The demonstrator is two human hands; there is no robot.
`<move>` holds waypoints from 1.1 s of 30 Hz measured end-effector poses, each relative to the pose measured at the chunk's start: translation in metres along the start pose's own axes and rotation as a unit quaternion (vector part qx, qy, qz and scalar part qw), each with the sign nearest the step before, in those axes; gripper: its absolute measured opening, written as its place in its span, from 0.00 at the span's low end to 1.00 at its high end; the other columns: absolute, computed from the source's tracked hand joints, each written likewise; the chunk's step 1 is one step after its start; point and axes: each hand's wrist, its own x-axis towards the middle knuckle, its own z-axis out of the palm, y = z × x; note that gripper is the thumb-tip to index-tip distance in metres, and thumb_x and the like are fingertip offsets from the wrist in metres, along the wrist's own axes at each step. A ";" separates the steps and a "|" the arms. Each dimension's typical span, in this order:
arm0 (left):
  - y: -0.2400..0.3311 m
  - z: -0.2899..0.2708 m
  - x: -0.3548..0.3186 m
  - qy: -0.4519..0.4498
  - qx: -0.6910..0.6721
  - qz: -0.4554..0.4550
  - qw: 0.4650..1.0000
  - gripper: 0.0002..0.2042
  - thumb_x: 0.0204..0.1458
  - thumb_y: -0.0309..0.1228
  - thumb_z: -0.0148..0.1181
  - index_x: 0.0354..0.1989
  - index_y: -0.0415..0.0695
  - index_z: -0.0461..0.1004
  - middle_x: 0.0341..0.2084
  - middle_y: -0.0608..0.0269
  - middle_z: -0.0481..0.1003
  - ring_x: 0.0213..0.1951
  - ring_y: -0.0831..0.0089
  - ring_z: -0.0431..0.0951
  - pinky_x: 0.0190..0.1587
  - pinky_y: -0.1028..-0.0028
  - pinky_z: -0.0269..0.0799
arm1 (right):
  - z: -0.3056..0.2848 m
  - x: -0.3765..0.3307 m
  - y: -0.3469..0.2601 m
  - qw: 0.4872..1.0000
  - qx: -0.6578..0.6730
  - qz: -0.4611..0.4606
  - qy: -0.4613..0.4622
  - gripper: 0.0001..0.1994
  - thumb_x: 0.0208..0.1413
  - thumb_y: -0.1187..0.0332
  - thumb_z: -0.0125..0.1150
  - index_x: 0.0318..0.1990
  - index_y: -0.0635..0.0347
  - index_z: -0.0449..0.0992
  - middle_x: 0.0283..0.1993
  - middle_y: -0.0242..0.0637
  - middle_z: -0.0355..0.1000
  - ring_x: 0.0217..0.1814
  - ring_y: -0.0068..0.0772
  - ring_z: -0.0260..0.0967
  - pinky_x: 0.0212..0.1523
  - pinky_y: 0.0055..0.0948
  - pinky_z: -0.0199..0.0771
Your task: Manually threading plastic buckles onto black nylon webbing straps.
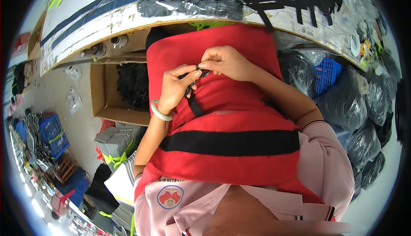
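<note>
**Black ring and strap held over a red garment: small parts that could slip**

Black ring [200,68], small and partly hidden, sits pinched between the fingertips of both hands above a red garment [222,150] spread across the person's lap. The left hand [175,88], with a pale green bangle [160,112] on its wrist, closes thumb and fingers on the ring and on a narrow black strap [193,103] that trails down the red cloth. The right hand [227,62] is curled shut on the ring from the other side, fingertips touching those of the left.

The likely trouble is the ring slipping free: both grips are fingertip pinches on a tiny part, and it could drop into the folds of cloth or off the lap. The strap could also twist as it passes through, since fingers hide its path. An open cardboard box [109,97] of black pieces stands near the left hand, below the workbench [107,20].
</note>
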 end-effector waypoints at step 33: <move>0.007 0.006 0.009 0.144 0.058 0.204 0.967 0.05 0.49 0.21 0.65 0.34 0.36 0.79 0.27 0.65 0.75 0.24 0.82 0.74 0.21 0.83 0.67 | 0.014 -0.018 -0.032 0.975 0.156 0.118 0.105 0.11 0.59 0.62 0.57 0.31 0.61 0.74 0.18 0.28 0.67 0.12 0.16 0.61 0.13 0.17 0.60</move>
